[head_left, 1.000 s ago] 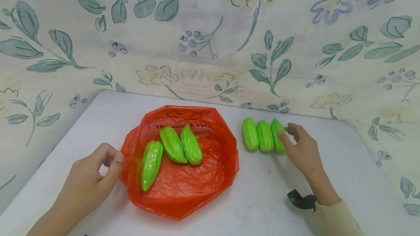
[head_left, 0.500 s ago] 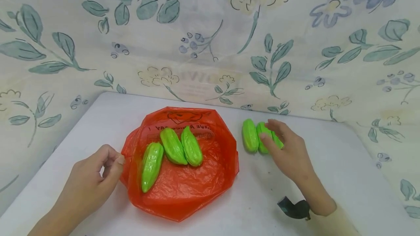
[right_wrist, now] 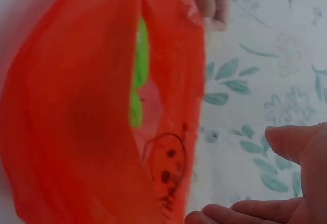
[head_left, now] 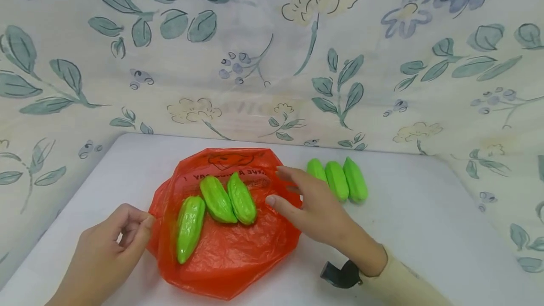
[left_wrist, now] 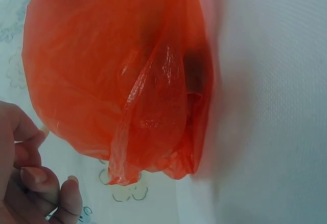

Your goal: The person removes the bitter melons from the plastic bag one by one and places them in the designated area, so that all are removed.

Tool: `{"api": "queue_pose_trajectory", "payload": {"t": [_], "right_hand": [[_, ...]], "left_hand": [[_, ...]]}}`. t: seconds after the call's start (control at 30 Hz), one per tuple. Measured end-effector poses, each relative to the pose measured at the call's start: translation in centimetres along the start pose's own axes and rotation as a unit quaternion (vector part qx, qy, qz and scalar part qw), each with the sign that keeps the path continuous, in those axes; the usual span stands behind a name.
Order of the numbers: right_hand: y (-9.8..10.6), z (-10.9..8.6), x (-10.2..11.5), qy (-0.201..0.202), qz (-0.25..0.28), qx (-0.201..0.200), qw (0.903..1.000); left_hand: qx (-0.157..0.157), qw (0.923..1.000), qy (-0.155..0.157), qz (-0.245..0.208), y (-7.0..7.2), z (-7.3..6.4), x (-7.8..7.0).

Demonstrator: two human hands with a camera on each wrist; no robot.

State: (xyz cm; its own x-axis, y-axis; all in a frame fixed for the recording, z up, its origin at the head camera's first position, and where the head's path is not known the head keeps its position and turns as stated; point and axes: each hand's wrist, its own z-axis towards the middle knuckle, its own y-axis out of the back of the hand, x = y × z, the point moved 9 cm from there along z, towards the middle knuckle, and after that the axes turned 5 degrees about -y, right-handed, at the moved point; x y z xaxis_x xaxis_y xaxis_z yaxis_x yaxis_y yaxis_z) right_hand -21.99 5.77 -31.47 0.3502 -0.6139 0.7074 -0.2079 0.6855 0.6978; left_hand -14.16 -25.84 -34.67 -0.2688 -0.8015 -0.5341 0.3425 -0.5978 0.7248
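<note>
Tabletop fruit, head view only; left hand pinches bag; right hand spread, empty.

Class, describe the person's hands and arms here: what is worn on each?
The right hand is gloveless; a pale cream sleeve covers part of its forearm, with a black, square-ended wrist camera beside the cuff. The left hand is gloveless too, and no sleeve shows on its arm.

Bare right hand, cream sleeve, and, just beside the sleeve's edge, a small black angular device.
</note>
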Motion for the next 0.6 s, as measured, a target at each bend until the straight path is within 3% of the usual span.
{"api": "queue_pose_trajectory", "payload": {"t": [0.17,0.33,0.6], "right_hand": [[-3.5,1.0,0.0,0.014,-0.037,0.063,0.9972],[-6.7,2.2,-0.8,-0.008,-0.062,0.124,0.9903],[-9.1,3.9,-1.1,-0.033,-0.057,0.175,0.9823]], "left_hand": [[-0.015,0.9998,-0.013,-0.004,0.2,-0.1,-0.3],[0.002,1.0000,0.003,0.002,-0.2,-0.3,0.2],[0.002,1.0000,-0.002,-0.004,-0.1,-0.1,0.1]]}}
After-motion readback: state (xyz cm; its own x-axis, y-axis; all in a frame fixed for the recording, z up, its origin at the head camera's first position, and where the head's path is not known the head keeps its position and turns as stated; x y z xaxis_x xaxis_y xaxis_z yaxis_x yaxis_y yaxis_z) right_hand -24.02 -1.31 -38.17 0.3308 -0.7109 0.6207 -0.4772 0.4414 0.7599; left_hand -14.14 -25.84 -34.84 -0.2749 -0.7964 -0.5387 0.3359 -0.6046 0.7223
